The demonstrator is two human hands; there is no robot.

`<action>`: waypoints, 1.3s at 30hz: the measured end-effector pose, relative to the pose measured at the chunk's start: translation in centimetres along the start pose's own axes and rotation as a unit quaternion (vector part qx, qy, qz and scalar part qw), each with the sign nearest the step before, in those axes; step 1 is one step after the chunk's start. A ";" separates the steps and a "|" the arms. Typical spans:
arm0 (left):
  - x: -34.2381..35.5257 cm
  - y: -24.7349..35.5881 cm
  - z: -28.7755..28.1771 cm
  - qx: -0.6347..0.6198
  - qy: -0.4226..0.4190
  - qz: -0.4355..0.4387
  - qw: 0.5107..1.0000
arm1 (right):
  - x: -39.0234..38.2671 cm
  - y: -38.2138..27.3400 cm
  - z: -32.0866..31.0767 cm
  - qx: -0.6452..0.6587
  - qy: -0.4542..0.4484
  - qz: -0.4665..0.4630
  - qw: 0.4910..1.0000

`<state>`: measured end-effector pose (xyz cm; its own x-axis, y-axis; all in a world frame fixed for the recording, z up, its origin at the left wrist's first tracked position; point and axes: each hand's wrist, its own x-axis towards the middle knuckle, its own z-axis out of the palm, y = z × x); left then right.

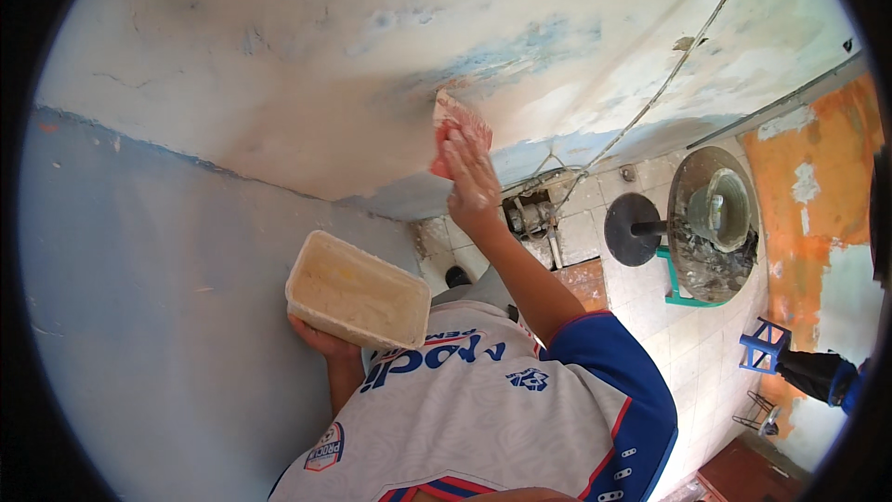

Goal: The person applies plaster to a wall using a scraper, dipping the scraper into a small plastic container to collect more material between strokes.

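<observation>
My right hand (469, 177) has its fingers closed on a flat red scraper (448, 110) smeared with pale filler, against the patchy cream-and-blue wall (307, 65) above me. My left hand (316, 336) grips a white rectangular plastic tub (358, 288) from underneath, at its left end, with cream-coloured paste inside. The tub is at chest height, left of my right arm, beside the plain blue wall (158, 297).
A cable runs diagonally across the wall. A pump (531, 216) sits on the tiled floor (650, 335). Rightward are a round dirty table (697, 274) holding a grey bucket (720, 204), a blue stool (762, 344), a dark-clad person (818, 376) and an orange-patched wall (808, 251).
</observation>
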<state>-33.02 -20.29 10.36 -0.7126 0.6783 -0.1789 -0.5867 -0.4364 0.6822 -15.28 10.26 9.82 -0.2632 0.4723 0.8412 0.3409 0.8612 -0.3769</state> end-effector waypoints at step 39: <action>-1.5 0.0 -0.8 0.007 0.000 -0.019 1.000 | 2.2 -1.6 -0.5 -0.027 0.238 0.069 0.968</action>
<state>-32.29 -21.75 10.04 -0.6900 0.6940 -0.2054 -0.6080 -0.4018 0.6847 -15.90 9.80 12.44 0.2304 0.4308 0.8726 0.3939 0.7786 -0.4884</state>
